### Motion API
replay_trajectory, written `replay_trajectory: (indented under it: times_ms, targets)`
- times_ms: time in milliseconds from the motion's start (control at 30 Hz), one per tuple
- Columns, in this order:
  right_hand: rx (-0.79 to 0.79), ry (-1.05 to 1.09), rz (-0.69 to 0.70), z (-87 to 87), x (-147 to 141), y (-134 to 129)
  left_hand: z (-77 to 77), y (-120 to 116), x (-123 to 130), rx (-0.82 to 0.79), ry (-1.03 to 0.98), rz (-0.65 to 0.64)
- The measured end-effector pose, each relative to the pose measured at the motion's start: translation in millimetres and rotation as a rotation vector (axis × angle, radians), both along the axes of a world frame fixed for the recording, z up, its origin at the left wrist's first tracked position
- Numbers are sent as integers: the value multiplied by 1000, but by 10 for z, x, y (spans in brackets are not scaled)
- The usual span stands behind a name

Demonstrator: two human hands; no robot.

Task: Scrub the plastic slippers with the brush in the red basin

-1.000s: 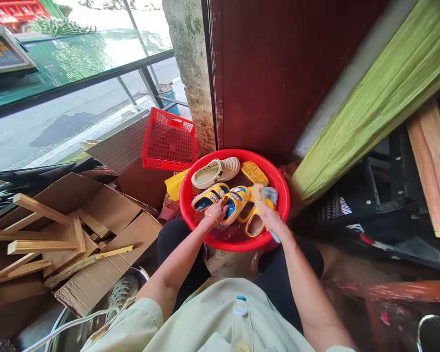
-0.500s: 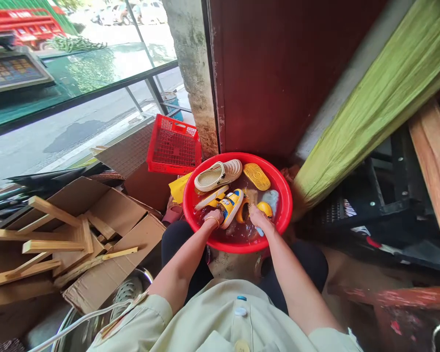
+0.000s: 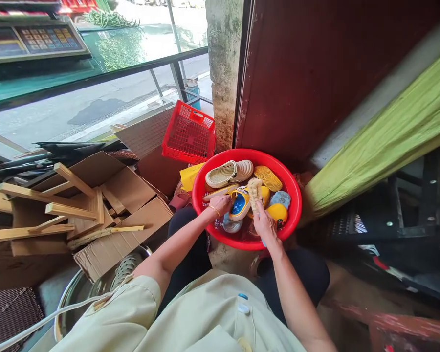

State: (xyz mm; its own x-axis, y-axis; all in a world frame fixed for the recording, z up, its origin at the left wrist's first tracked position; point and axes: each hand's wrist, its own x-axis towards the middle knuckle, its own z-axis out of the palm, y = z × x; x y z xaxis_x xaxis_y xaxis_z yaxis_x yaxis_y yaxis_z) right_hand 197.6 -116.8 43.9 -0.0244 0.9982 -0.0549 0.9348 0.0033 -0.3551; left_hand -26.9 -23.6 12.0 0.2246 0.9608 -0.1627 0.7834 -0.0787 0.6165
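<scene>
L hand [image 3: 220, 205] and R hand [image 3: 264, 226], both bare, work over a red basin [image 3: 297, 200] of dark water & footwear, w/ me watching by remote feed. I see the L grip pinching the L edge of a yellow clog [image 3: 240, 203] w/ blue lining, which sits tilted in the basin, approx. mid-L, its opening toward my cam. R grip is closed round a brush [image 3: 255, 188], pale bristles showing, just beside the clog; I can't tell if they touch. A cream clog [image 3: 230, 173] lies on the far L side of the basin, nr. an upturned yellow sole [image 3: 268, 178]. Over on the R, I have a blue-grey sole [image 3: 279, 199] and a yellow shoe [image 3: 277, 213], the latter next to the R hand. Outside the basin: a red crate [image 3: 190, 137] at far L, a cardboard box [image 3: 121, 254] w/ wooden pieces [image 3: 71, 211] nearer on the L, a green cloth [image 3: 385, 134] on the R, a dark-red panel [image 3: 308, 73] behind
</scene>
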Motion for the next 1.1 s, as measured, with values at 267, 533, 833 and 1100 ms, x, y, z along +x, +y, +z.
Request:
replay_trajectory:
  times_ms: [267,533,833,1100]
  targets:
    - [-210,-5,-114,-62,91,-76,243,331,-327,336,123,15]
    - [-216,97,-106,27,-87,39,44,-282,286,204,-20,-127]
    - [-336,230,19,164,123,-263,-137,-393,296,34,33,-232]
    - [-368,182,-87,115,-170,441,-274,-427,186,28,44,-291]
